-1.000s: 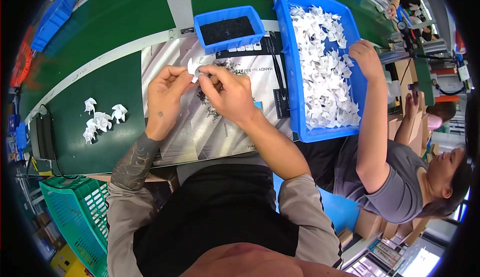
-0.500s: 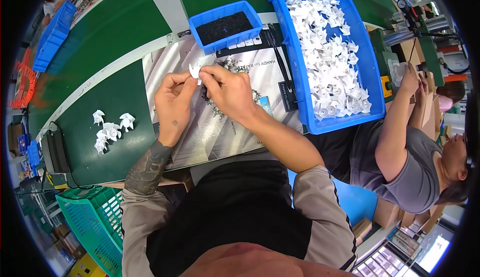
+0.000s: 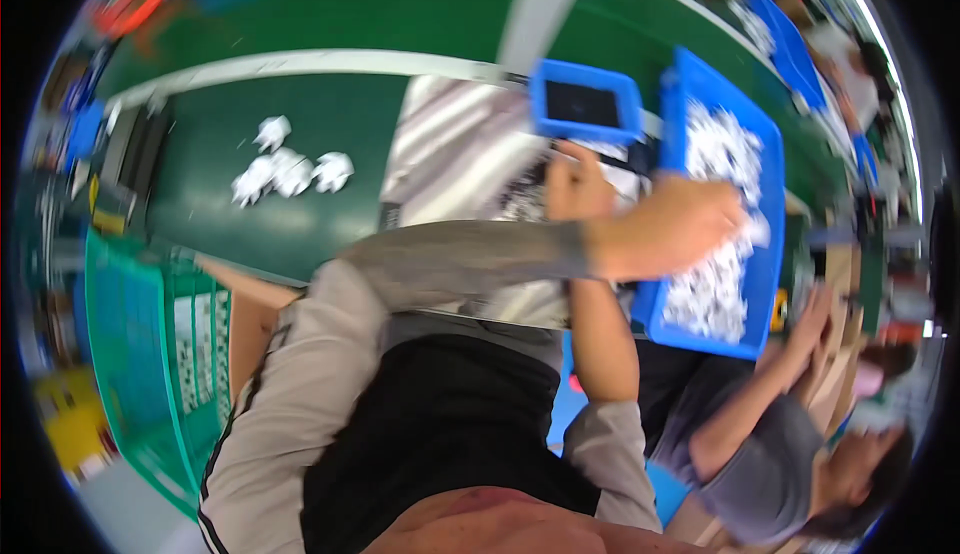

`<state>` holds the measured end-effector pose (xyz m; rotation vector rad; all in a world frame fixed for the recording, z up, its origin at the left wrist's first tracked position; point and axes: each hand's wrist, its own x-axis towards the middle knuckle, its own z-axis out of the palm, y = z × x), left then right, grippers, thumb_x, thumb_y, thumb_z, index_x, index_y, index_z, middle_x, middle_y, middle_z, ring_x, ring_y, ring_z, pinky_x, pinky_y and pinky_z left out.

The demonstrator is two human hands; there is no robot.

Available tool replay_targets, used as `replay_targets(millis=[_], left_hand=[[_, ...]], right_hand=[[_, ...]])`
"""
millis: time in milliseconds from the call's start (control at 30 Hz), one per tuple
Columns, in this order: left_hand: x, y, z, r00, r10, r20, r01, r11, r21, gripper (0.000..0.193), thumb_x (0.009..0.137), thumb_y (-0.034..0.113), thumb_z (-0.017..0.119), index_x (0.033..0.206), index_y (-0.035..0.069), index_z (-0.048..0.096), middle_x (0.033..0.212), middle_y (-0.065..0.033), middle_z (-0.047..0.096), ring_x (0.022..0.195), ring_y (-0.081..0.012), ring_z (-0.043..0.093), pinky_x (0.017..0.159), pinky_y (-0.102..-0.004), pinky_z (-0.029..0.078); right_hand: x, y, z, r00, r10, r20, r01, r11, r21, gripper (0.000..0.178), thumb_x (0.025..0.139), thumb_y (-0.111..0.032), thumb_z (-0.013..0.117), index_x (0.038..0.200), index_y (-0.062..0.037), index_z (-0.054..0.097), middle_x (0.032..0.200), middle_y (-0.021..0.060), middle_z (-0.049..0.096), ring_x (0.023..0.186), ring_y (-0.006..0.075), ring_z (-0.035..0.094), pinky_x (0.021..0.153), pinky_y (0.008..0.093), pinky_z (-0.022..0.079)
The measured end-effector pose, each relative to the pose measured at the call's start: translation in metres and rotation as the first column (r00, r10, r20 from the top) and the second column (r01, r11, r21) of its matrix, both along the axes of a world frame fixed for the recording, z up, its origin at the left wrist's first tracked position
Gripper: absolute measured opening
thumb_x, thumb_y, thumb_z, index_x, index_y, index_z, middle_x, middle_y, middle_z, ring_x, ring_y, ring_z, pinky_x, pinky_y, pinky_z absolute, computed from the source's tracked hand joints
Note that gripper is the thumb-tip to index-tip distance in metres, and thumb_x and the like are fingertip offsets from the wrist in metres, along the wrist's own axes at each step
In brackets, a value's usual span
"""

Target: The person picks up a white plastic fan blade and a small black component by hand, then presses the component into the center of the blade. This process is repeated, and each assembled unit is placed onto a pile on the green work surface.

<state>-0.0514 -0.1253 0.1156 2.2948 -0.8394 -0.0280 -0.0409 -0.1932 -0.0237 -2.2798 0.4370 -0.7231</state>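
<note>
My left hand [image 3: 672, 232] is over the large blue bin [image 3: 655, 309], its tattooed forearm crossing in front of me. Its fingers are smeared by motion among white pinwheel-shaped pieces [image 3: 710, 294]; a white piece [image 3: 757, 230] shows just past the fingertips, but whether it is held is unclear. Below the small blue tray [image 3: 588, 134], my right hand [image 3: 580, 189] has its fingers curled in, partly behind the left arm. Anything in that pinch is too blurred to make out. Black material [image 3: 582, 104] fills the tray. Several similar white pieces [image 3: 290, 171] lie on the green tabletop at left.
A grey-white patterned mat [image 3: 440, 149] covers the middle of the worktable, with dark bits [image 3: 525, 199] scattered on it. At lower left stands a green crate [image 3: 125, 324]. A co-worker [image 3: 755, 469] in a grey shirt works close on the right.
My hands, together over the mat holding a small white piece, have separated. The left has swung right to the large bin; the right has drawn below the small tray. The view has shifted.
</note>
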Motion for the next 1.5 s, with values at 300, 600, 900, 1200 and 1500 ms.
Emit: replay_targets(millis=[300,600,900,1200,1500], left_hand=[[0.024,0.068,-0.063,0.851,-0.387,0.356,0.503,0.797,-0.334,0.016,0.076,0.018,0.056,0.085,0.005,0.06,0.085,-0.012,0.059,0.087,-0.0286,0.056,0.078,-0.0361,0.046],[0.073,0.238,-0.095,0.925,0.078,0.373,-0.251,0.861,0.442,0.029,0.076,0.01,0.069,0.101,0.0,0.06,0.1,-0.0181,0.06,0.091,-0.0352,0.058,0.076,-0.0422,0.05],[0.104,0.241,-0.12,0.813,0.129,0.568,-0.378,0.859,0.346,0.014,0.081,0.009,0.06,0.092,0.001,0.063,0.078,-0.0163,0.063,0.073,-0.0329,0.063,0.061,-0.042,0.052],[0.098,0.159,-0.072,0.881,0.286,0.378,-0.198,0.946,-0.256,0.014,0.08,0.009,0.063,0.092,0.001,0.066,0.08,-0.0143,0.066,0.068,-0.0278,0.064,0.061,-0.0365,0.052],[0.079,0.1,-0.108,0.974,0.053,0.218,0.075,0.838,-0.54,0.013,0.079,0.004,0.063,0.092,-0.001,0.065,0.078,-0.0144,0.066,0.064,-0.0231,0.065,0.058,-0.0309,0.052]], right_hand=[[-0.002,-0.013,0.008,0.999,-0.021,0.03,0.016,0.99,0.137,0.014,0.085,-0.013,0.06,0.095,-0.0065,0.067,0.059,0.0108,0.062,0.051,0.0175,0.059,0.052,0.0323,0.045],[-0.009,-0.006,0.03,0.963,0.259,-0.08,-0.254,0.965,0.065,0.011,0.082,-0.013,0.062,0.086,-0.0051,0.068,0.067,0.0122,0.066,0.06,0.0271,0.065,0.057,0.0339,0.05],[-0.048,0.003,0.045,0.738,0.582,-0.34,-0.657,0.735,-0.169,0.005,0.077,-0.012,0.063,0.076,-0.0073,0.066,0.067,0.0091,0.065,0.062,0.0322,0.063,0.059,0.0399,0.05],[-0.053,0.019,0.049,0.648,0.428,-0.63,-0.693,0.674,-0.255,0.013,0.076,-0.014,0.061,0.07,-0.0025,0.064,0.074,0.0169,0.065,0.07,0.0352,0.064,0.066,0.0459,0.051],[-0.046,0.046,0.053,0.641,0.315,-0.7,-0.702,0.609,-0.368,0.012,0.071,-0.011,0.057,0.071,-0.0045,0.067,0.068,0.0176,0.066,0.063,0.033,0.067,0.056,0.0426,0.053]])
